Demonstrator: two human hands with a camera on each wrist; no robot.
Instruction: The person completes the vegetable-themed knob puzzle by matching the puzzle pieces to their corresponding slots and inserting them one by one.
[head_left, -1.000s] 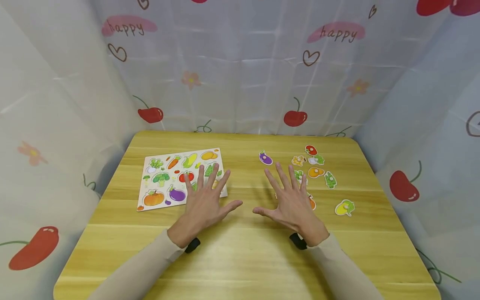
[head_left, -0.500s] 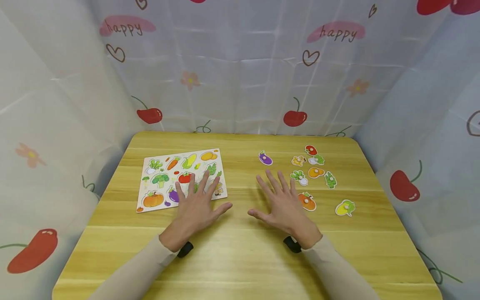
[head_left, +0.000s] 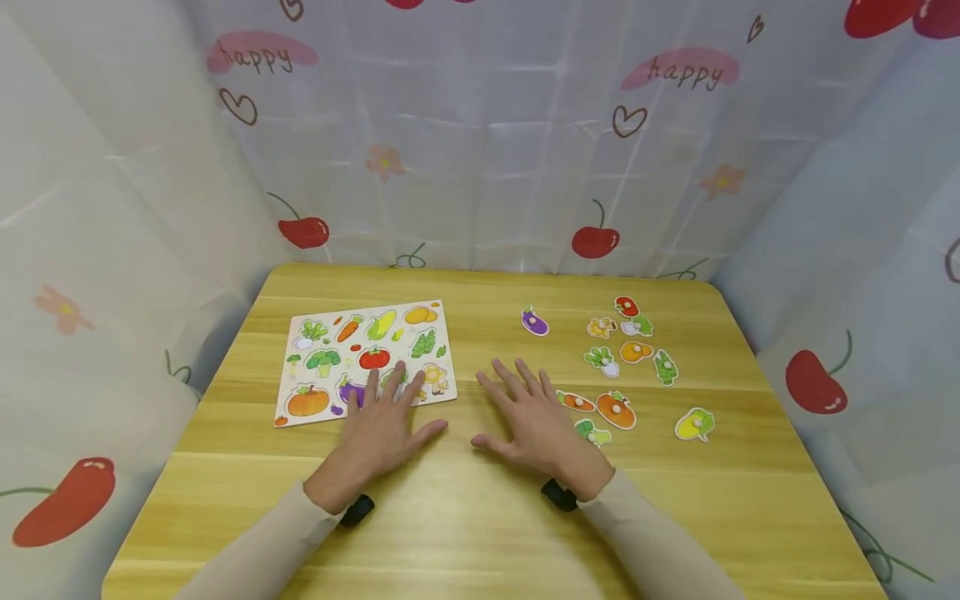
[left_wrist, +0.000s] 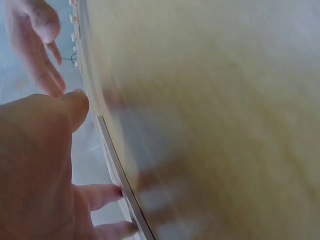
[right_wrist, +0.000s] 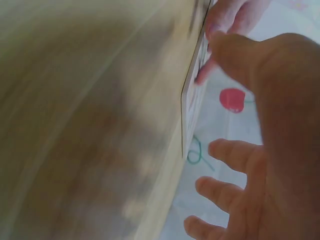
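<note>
My left hand [head_left: 380, 433] spreads its fingers over the near edge of a white vegetable puzzle board [head_left: 401, 339], overlapping the printed eggplant [head_left: 350, 393]. In the left wrist view, its fingertips are right at the edge of the board [left_wrist: 120, 175]. My right hand [head_left: 536, 429], fingers spread and holding nothing, is over the table beside the carrot piece [head_left: 576, 402] and the broccoli piece [head_left: 592, 433], which it partly hides. A pumpkin piece [head_left: 616, 410] lies just to its right. The right wrist view shows this hand [right_wrist: 240, 185] with bent fingers off the tabletop.
Further knobbed pieces lie at the right: an eggplant [head_left: 535, 322], a red tomato-like piece [head_left: 626, 307], a radish [head_left: 602, 361], a pea pod [head_left: 664, 367] and a corn [head_left: 694, 424]. The wooden table [head_left: 465, 533] is enclosed by a cherry-print curtain [head_left: 480, 167].
Both hands have drawn back toward the person and leftward, lowering toward the table. The carrot and broccoli pieces, formerly covered by the right hand, now show. Board and pieces stay put.
</note>
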